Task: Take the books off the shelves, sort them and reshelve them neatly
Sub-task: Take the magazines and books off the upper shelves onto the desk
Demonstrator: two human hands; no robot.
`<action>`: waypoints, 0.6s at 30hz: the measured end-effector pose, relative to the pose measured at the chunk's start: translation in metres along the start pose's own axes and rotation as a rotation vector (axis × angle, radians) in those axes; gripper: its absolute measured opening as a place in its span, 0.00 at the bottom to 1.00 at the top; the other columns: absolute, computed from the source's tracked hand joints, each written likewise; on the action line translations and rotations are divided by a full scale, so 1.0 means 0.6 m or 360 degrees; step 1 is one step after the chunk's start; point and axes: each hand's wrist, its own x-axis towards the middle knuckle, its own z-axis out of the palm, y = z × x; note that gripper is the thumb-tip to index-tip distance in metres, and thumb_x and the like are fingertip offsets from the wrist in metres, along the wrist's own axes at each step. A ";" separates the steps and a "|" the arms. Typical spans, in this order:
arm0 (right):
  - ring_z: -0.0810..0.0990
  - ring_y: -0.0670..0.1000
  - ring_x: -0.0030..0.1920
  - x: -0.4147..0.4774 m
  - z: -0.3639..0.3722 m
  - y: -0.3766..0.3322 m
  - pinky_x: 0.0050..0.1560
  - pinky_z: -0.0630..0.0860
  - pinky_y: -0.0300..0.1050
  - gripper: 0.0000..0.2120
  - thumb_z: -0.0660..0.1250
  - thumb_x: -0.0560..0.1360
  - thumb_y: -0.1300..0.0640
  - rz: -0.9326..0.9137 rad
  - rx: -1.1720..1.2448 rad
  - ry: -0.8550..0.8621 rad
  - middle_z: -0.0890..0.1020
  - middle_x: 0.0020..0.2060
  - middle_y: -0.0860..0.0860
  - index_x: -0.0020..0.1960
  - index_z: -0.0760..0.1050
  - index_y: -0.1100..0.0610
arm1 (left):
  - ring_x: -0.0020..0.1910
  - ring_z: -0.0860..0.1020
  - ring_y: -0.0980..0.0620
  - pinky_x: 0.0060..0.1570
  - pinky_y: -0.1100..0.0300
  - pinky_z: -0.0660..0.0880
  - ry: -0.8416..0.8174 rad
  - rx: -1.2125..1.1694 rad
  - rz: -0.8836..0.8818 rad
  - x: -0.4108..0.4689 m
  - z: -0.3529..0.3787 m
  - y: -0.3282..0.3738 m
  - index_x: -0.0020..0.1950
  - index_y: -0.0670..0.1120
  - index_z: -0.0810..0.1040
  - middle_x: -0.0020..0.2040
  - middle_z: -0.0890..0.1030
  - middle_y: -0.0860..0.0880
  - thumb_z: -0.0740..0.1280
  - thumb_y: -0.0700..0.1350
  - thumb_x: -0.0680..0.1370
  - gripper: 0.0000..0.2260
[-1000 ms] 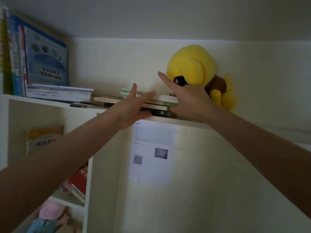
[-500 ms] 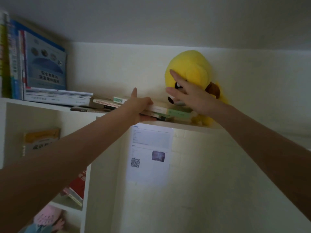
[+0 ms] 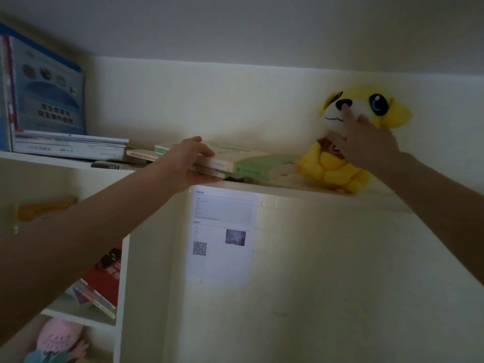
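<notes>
Head view: the left hand [image 3: 188,163], at centre frame, grips a small stack of green-and-cream books [image 3: 243,161], thumb on top and fingers beneath. The stack lies flat on the top shelf [image 3: 288,192]. The right hand [image 3: 366,146], centre right, rests against the muzzle of a yellow plush dog [image 3: 332,169] just beside the stack; whether it grasps cannot be told. Other flat books [image 3: 70,148] lie at upper left.

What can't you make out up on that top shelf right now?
Head view, dim:
Stack of books: titles blurred, near ends under the left hand.
Plush toy: chest behind the right hand.
Upright books: cut off by the left edge.
</notes>
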 end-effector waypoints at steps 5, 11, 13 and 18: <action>0.75 0.63 0.58 -0.013 0.010 -0.021 0.68 0.61 0.62 0.31 0.52 0.81 0.43 -0.0198 0.0074 0.0303 0.78 0.58 0.63 0.78 0.47 0.54 | 0.44 0.74 0.43 0.29 0.46 0.80 -0.0034 0.0018 -0.0047 0.000 0.004 0.002 0.55 0.43 0.71 0.53 0.68 0.42 0.64 0.34 0.76 0.10; 0.65 0.60 0.71 -0.010 0.008 -0.049 0.71 0.55 0.65 0.28 0.50 0.81 0.42 -0.0349 0.0321 0.0047 0.78 0.60 0.52 0.78 0.47 0.46 | 0.43 0.75 0.47 0.28 0.49 0.79 -0.0114 0.0126 -0.0053 0.002 0.004 0.005 0.73 0.46 0.60 0.53 0.71 0.45 0.66 0.32 0.75 0.30; 0.63 0.57 0.73 -0.016 0.004 -0.047 0.72 0.55 0.59 0.27 0.52 0.82 0.44 -0.0349 0.0580 -0.0012 0.67 0.72 0.54 0.78 0.48 0.45 | 0.44 0.75 0.47 0.27 0.50 0.79 -0.0092 0.0150 -0.0056 0.007 0.001 0.006 0.73 0.48 0.63 0.58 0.69 0.44 0.65 0.32 0.75 0.29; 0.59 0.45 0.74 -0.028 0.017 -0.077 0.69 0.58 0.39 0.28 0.59 0.80 0.47 -0.0527 0.1488 -0.0414 0.60 0.75 0.48 0.77 0.52 0.44 | 0.47 0.76 0.45 0.29 0.50 0.80 -0.0194 0.0150 -0.0142 0.018 -0.022 0.018 0.70 0.48 0.66 0.57 0.71 0.43 0.61 0.31 0.75 0.25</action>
